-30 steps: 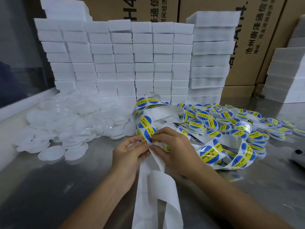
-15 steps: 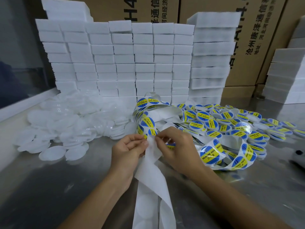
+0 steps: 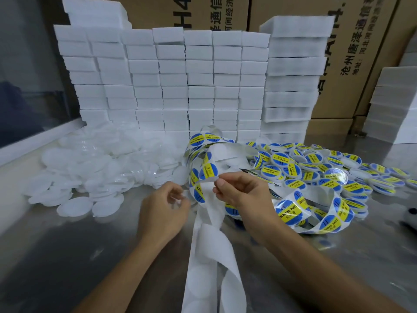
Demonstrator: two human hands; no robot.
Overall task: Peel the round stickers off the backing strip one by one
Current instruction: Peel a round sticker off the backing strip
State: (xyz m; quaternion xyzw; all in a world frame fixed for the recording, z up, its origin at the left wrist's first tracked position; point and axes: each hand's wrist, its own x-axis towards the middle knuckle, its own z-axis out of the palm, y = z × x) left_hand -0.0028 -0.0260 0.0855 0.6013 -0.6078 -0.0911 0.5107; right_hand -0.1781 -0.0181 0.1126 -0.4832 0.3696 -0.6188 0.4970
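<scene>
A: Where is the backing strip [image 3: 208,245] right now?

B: It runs from the loose coil at about twelve o'clock of the hands, passes between them, and trails down the steel table [image 3: 67,256] toward six o'clock. The lower run looks bare, only faint round outlines left, so I judge those stickers are already off.

A: And the right hand [image 3: 243,195]?

B: Its thumb and forefinger pinch the strip's edge just beside a blue and yellow round sticker [image 3: 208,171], which sits at eleven o'clock of that hand. Held high like that, the strip bends over the fingers, which probably helps a sticker's rim lift.

A: The left hand [image 3: 164,208]?

B: It hangs at nine o'clock of the strip, fingers loosely curled. Something pale and blurred lies at the fingertips; I cannot tell whether it holds anything.

A: Why the two heaps?

B: The plain white lids [image 3: 90,175] lie at ten o'clock, within the left hand's reach; the labelled lids [image 3: 316,168] spread out at two o'clock. That looks like a feed pile and a finished pile, with the strip between.

A: Behind them?

B: Stacked white foam blocks [image 3: 180,86] and cardboard cartons [image 3: 338,53] at twelve o'clock.
</scene>
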